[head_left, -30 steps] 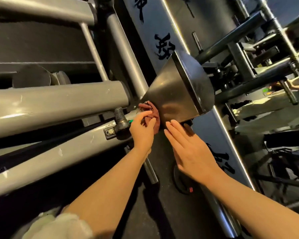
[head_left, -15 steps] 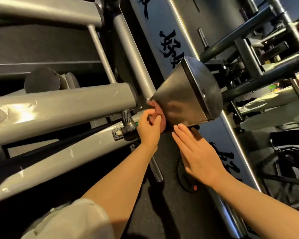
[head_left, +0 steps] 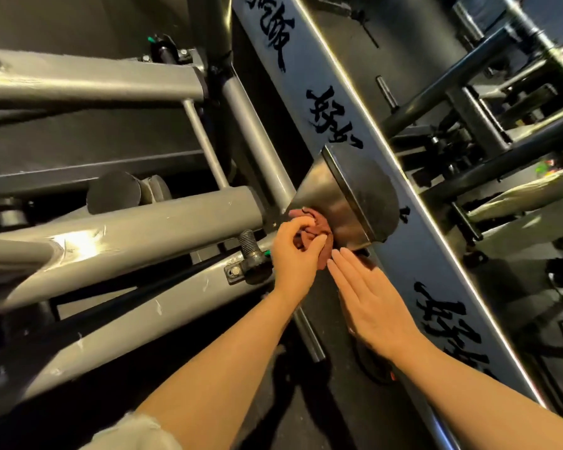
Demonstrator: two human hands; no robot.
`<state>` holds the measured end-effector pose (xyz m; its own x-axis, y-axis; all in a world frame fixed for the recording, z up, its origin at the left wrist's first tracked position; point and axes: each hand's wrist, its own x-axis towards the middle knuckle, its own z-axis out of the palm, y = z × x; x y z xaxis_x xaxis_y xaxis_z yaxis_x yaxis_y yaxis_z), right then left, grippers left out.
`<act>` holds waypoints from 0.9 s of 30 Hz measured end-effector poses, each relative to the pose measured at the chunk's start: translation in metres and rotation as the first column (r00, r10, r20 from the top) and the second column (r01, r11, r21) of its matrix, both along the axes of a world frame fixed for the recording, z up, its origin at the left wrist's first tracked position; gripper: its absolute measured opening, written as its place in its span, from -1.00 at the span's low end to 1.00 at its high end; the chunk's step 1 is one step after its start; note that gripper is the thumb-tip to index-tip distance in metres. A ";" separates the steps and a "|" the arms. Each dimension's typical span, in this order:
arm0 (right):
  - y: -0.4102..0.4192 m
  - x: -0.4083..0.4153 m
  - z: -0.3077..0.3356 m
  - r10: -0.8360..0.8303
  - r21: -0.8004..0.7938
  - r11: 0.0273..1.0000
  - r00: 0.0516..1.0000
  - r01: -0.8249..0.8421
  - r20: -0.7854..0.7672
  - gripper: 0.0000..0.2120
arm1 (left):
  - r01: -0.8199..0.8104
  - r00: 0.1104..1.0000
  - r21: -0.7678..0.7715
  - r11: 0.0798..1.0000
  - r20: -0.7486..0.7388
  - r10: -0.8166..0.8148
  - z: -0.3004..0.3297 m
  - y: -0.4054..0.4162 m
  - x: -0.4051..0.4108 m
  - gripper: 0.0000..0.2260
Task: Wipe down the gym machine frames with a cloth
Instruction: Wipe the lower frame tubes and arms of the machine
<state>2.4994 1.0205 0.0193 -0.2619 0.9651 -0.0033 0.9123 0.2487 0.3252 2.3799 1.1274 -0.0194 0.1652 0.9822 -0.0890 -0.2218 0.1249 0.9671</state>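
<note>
Left hand point(head_left: 294, 254) grips bunched cloth point(head_left: 316, 237), right hand point(head_left: 371, 300) flat, fingers straight

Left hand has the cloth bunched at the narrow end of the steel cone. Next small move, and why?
Probably drag the red cloth outward along the steel cone toward its wide rim. The left hand grips it bunched against the narrow end only, while the right hand lies flat and open just below.

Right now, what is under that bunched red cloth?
The left hand grips the red cloth against the base of the shiny metal cone. The surface directly beneath it is covered, so unseen.
</note>
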 end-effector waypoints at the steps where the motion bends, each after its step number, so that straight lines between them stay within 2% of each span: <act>1: 0.000 -0.001 0.000 -0.008 -0.008 1.000 1.000 0.008 -0.012 -0.44 | 0.005 1.000 -0.013 1.000 -0.006 -0.005 -0.001 -0.006 -0.001 -0.77; 5: 0.000 0.000 0.001 0.016 0.043 0.999 1.000 -0.015 -0.001 -0.45 | -0.110 0.991 0.174 0.979 0.088 0.096 0.029 0.004 0.000 -0.76; 7: 0.000 0.000 0.003 0.022 0.040 0.999 0.999 -0.023 0.024 -0.44 | -0.110 0.994 0.211 0.971 0.033 0.105 0.027 0.019 0.001 -0.74; 11: -0.001 0.001 0.001 0.003 0.018 1.000 0.997 -0.004 0.082 -0.44 | 0.029 0.987 -0.054 0.998 -0.158 -0.037 -0.002 0.041 -0.010 -0.84; 14: 0.003 -0.001 0.009 0.107 0.039 0.993 0.986 -0.112 0.124 -0.54 | -0.052 0.989 -0.210 0.976 -0.143 0.022 -0.015 0.035 -0.037 -0.82; 16: 0.000 -0.012 0.007 0.167 0.097 0.981 0.986 -0.168 0.023 -0.56 | -0.078 0.992 -0.289 0.954 -0.116 0.046 -0.021 0.024 -0.061 -0.84; 18: 0.003 -0.045 -0.003 0.048 0.081 0.996 0.954 -0.025 -0.295 -0.66 | -0.063 0.997 -0.345 0.936 -0.063 0.043 -0.025 0.016 -0.084 -0.85; 19: 0.011 -0.065 -0.013 -0.084 -0.012 0.996 0.874 0.089 -0.478 -0.63 | -0.045 0.999 -0.360 0.932 -0.033 0.036 -0.026 0.014 -0.093 -0.83; 20: 0.021 -0.087 -0.022 -0.246 -0.147 0.969 0.742 0.198 -0.624 -0.57 | -0.020 1.000 -0.372 0.928 -0.002 0.021 -0.027 0.013 -0.101 -0.81; 22: 0.047 -0.131 -0.036 -0.479 -0.387 0.873 0.367 0.297 -0.797 -0.44 | 0.048 0.997 -0.412 0.910 0.072 -0.020 -0.027 0.011 -0.111 -0.83; 23: 0.060 -0.148 -0.042 -0.502 -0.425 0.845 0.210 0.324 -0.839 -0.42 | 0.072 0.994 -0.435 0.898 0.100 -0.031 -0.027 0.012 -0.117 -0.85; 24: 0.073 -0.159 -0.048 -0.495 -0.426 0.828 0.118 0.365 -0.861 -0.44 | 0.085 0.993 -0.455 0.886 0.115 -0.035 -0.027 0.014 -0.122 -0.86; 25: 0.083 -0.165 -0.052 -0.492 -0.429 0.810 0.066 0.399 -0.868 -0.46 | 0.095 0.992 -0.467 0.879 0.118 -0.045 -0.028 0.018 -0.128 -0.86; 27: 0.100 -0.169 -0.056 -0.518 -0.462 0.772 0.011 0.437 -0.855 -0.48 | 0.148 0.988 -0.437 0.887 0.106 -0.113 -0.034 0.030 -0.139 -0.81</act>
<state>2.3304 1.1202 -0.0370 0.4162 0.8816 -0.2225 0.4109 -0.4006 -0.8189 2.2411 1.1573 -0.0535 0.3128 0.8129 -0.4912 -0.2436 0.5685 0.7858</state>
